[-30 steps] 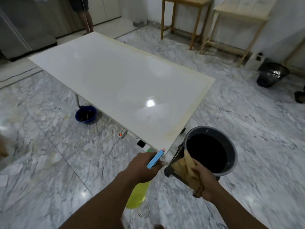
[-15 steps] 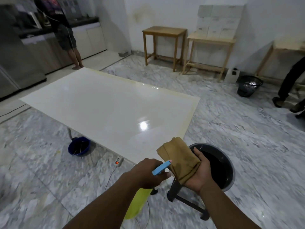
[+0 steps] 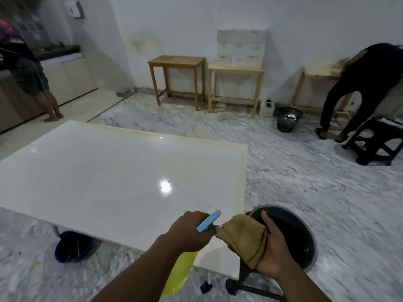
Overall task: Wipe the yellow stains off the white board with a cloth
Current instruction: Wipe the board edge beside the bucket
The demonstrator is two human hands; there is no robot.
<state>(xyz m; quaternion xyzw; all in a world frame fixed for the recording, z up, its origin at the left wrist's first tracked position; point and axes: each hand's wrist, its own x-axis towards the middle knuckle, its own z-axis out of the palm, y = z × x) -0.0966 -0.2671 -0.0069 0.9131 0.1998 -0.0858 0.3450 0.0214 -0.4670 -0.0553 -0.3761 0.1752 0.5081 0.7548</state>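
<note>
The large white board lies flat in front of me, with yellow stains along its far and right edges. My left hand grips a yellow-green spray bottle by its blue nozzle head, held over the board's near right corner. My right hand holds a folded brown cloth just right of the nozzle, above the grey bucket.
A grey bucket sits on a black stool beside the board's right corner. A blue bucket stands on the marble floor under the board's near edge. Wooden tables, a black bin, another black stool and two persons are farther off.
The view has lifted and come closer to the board. My right hand brought the cloth up from the bucket rim to beside the nozzle; my left hand keeps the spray bottle.
</note>
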